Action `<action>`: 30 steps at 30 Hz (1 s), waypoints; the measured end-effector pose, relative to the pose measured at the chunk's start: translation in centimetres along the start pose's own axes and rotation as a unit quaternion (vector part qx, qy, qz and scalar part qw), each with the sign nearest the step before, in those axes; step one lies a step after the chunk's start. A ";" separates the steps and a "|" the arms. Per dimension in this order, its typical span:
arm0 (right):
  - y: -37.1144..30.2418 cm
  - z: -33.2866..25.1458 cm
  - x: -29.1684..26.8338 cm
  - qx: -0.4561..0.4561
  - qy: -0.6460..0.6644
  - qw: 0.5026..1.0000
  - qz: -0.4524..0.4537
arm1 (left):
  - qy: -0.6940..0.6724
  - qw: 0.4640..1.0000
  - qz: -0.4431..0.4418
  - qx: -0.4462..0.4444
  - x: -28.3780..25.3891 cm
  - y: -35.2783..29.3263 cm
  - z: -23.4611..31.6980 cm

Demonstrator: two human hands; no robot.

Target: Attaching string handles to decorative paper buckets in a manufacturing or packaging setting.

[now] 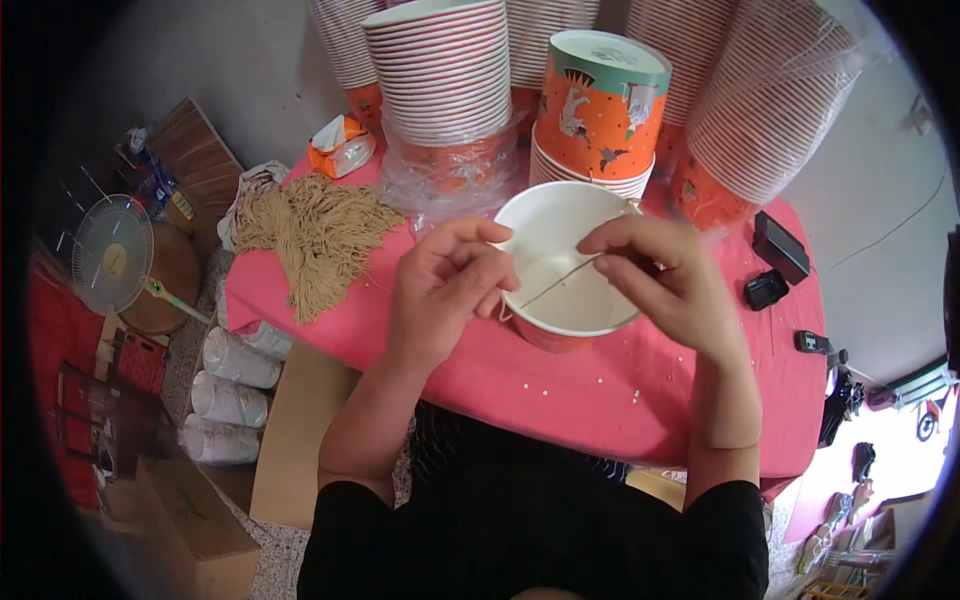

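No text readable; grey marks on white top [610,47] of orange-green tub [612,118] too small to tell

Black short-sleeved top [540,535], dark bottoms [490,448] (faintly patterned)

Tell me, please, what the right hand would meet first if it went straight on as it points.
Probably the left hand, across the open bucket, though depth is unclear.

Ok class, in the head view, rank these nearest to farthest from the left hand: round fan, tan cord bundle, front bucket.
1. Front bucket: just right of the left hand.
2. Tan cord bundle: left, on the table.
3. Round fan: far left, off the table.
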State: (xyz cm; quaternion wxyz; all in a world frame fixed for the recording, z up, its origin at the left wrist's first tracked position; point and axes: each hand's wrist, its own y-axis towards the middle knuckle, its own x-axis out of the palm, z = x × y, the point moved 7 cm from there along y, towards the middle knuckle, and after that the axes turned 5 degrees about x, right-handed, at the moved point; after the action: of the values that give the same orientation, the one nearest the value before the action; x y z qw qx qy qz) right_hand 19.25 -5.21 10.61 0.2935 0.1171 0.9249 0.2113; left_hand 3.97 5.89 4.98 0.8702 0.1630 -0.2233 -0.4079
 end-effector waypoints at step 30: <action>-0.1 0.1 2.6 0.036 0.161 0.983 -0.081 | 0.355 0.931 -0.080 0.021 4.0 -0.6 1.9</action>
State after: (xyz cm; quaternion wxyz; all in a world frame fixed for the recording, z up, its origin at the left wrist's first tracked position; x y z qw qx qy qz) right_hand 17.23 -4.37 9.16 0.1528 0.0166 0.9735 0.1692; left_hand 4.87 2.24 7.35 0.8532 0.3332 0.1051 -0.3872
